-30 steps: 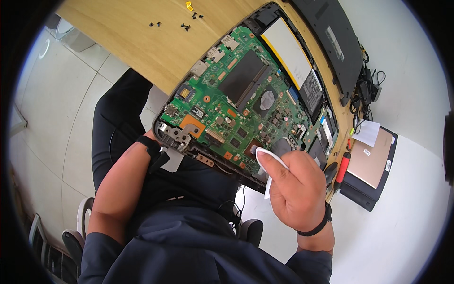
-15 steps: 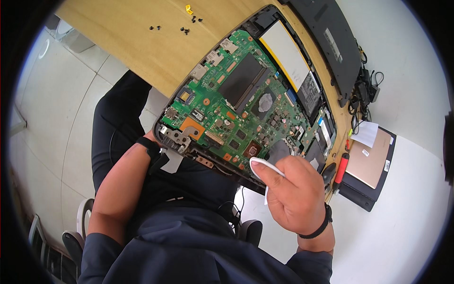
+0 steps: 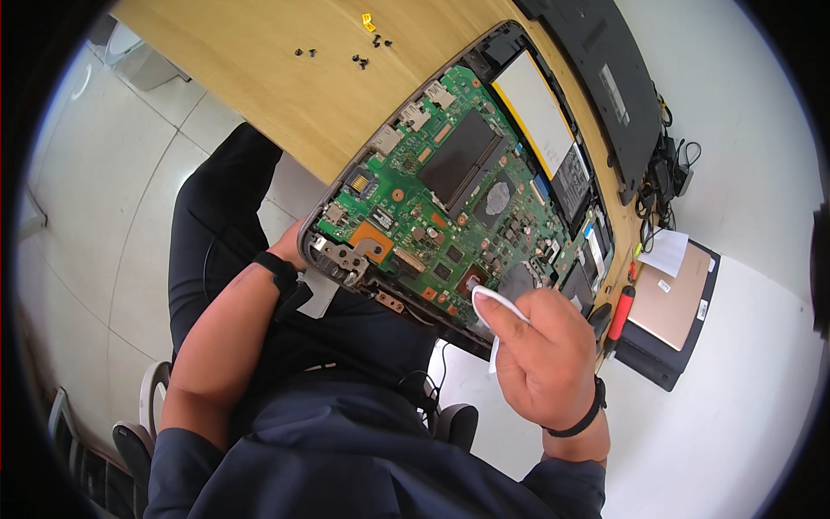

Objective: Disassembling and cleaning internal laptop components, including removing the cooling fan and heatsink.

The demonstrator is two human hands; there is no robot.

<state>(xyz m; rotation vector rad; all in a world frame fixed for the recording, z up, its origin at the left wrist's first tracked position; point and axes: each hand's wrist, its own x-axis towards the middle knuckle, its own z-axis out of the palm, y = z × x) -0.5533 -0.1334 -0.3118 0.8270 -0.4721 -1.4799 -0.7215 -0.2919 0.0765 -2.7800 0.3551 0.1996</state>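
An opened laptop base point(image 3: 411, 298) lies tilted, overhanging the table's near edge, its green circuit board point(image 3: 415, 199) bare. My left hand point(image 3: 291, 245) is at its near-left corner, holding it from below; the fingers are hidden under the case. My right hand point(image 3: 549, 346) pinches a folded white cloth point(image 3: 510, 309) between thumb and fingers. The cloth's tip touches the near edge of a small brown chip point(image 3: 472, 280) with a grey patch on it. Farther up the board, grey paste point(image 3: 498, 197) covers another chip. A white battery point(image 3: 533, 108) with a yellow edge sits along the far side.
Several black screws point(image 3: 360, 62) and a yellow tag point(image 3: 368, 22) lie on the wooden table point(image 3: 233, 52). A dark laptop cover point(image 3: 596, 78) rests behind the base. At right are coiled cables point(image 3: 664, 164), a red-handled tool point(image 3: 621, 316) and a gold laptop point(image 3: 670, 298).
The laptop base and the screws appear farther right in the view. My right hand has shifted slightly right, and the cloth's tip is now against the brown chip's edge.
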